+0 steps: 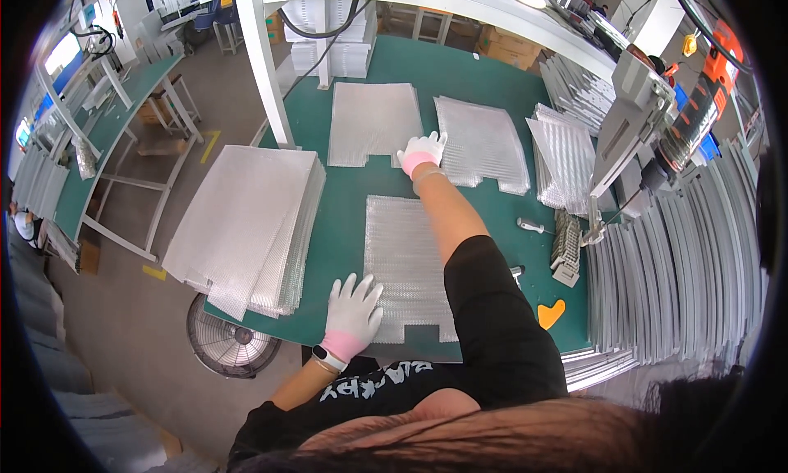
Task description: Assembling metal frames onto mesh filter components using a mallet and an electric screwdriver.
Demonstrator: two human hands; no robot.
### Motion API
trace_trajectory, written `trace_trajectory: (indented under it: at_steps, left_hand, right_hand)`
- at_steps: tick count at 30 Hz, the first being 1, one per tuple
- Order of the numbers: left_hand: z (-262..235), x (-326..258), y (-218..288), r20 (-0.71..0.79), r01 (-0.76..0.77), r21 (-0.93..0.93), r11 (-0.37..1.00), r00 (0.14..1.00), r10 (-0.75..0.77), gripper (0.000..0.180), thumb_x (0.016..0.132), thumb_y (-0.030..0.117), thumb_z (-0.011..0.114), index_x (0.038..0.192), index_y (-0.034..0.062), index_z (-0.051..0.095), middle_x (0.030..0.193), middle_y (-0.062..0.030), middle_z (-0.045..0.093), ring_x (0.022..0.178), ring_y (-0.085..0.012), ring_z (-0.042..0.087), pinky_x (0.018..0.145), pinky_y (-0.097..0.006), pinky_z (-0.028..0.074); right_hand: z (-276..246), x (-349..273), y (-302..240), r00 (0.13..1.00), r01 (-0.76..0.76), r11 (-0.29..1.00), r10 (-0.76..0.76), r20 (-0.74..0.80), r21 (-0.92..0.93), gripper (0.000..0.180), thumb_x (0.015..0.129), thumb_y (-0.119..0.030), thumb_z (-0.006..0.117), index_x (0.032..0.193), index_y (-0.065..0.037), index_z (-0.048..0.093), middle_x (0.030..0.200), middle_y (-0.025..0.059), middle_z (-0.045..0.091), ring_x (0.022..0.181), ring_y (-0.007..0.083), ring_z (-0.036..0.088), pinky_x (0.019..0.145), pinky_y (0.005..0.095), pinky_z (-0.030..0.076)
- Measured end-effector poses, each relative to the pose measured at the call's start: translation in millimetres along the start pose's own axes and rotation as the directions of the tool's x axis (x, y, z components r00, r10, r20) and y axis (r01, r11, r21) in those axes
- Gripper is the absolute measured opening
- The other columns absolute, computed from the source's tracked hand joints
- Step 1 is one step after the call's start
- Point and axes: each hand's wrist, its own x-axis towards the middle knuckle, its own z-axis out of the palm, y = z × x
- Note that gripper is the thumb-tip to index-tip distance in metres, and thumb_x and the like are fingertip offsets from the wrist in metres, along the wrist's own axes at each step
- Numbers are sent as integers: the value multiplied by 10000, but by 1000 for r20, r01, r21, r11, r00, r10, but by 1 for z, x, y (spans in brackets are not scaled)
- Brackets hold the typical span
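The near sheet [406, 268] lay flat on the bench [341, 227], partly beneath the right forearm in the view, its notched edge toward the person. Beyond it lay the far left sheet [375, 124] and the far right sheet [484, 141], with a stack [238, 202] to the left.

The left hand [353, 313] was at the near sheet's lower left edge, fingers spread and clamped on nothing visible. The right hand [423, 151] reached to the inner edges of the two far sheets, its fingers also apart; whether it touched either could not be told.

Each sheet looked thin, translucent and ribbed, so probably light. The stack jutted past the bench's left side with little droop, which suggested stiffness with some flex. The shiny faces might have slid easily on one another, though the gloves [343, 342] likely added grip. The narrow tabs beside the notches seemed the weakest parts, apt to bend or crease. The long straight sides, pinched near mid-length by both hands, looked the safer hold.
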Motion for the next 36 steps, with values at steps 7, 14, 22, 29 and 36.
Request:
trace_trajectory:
  at_steps: [7, 14, 22, 29, 36]
  left_hand:
    - [0, 2, 0, 12, 18, -10, 1000, 1000, -18, 434, 870, 277, 588, 1264, 95, 597, 1356, -134, 516, 1277, -377, 435, 1086, -561, 292]
    - [-2, 3, 0, 17, 14, -11, 1000, 1000, -14, 437, 878, 281, 580, 1269, 86, 593, 1366, -132, 511, 1283, -373, 432, 1093, -549, 287]
    - [-3, 2, -1, 5, 11, -35, 999, 1000, -11, 443, 886, 292, 567, 1275, 81, 588, 1365, -139, 513, 1288, -381, 425, 1093, -552, 283]
    - [-1, -1, -3, 5, 11, -62, 998, 1000, -11, 447, 884, 289, 571, 1275, 72, 584, 1366, -152, 513, 1287, -394, 423, 1096, -561, 281]
    - [4, -3, -5, -34, 0, -45, 999, 999, -2, 453, 883, 295, 574, 1278, 75, 583, 1355, -137, 518, 1290, -373, 423, 1099, -545, 277]
  right_hand:
    - [-23, 5, -4, 926, -267, 940, 190, 325, 212, 496, 873, -438, 536, 1254, -140, 647, 1414, 84, 497, 1381, 277, 373, 1180, 543, 134]
    - [-30, 11, -1, 896, -321, 926, 229, 380, 199, 544, 835, -442, 551, 1282, -141, 625, 1491, 99, 392, 1401, 275, 343, 1184, 553, 113]
    - [-29, 21, -2, 875, -354, 916, 254, 412, 189, 604, 813, -454, 598, 1348, -176, 574, 1503, 98, 376, 1414, 270, 328, 1178, 546, 147]
    - [-33, 17, -7, 903, -314, 939, 248, 351, 144, 542, 843, -399, 600, 1330, -162, 593, 1455, 96, 435, 1394, 284, 353, 1161, 532, 195]
    - [-29, 31, -12, 959, -246, 948, 268, -93, 200, 374, 844, -268, 616, 1175, -94, 589, 1285, 107, 576, 1201, 298, 550, 998, 413, 433]
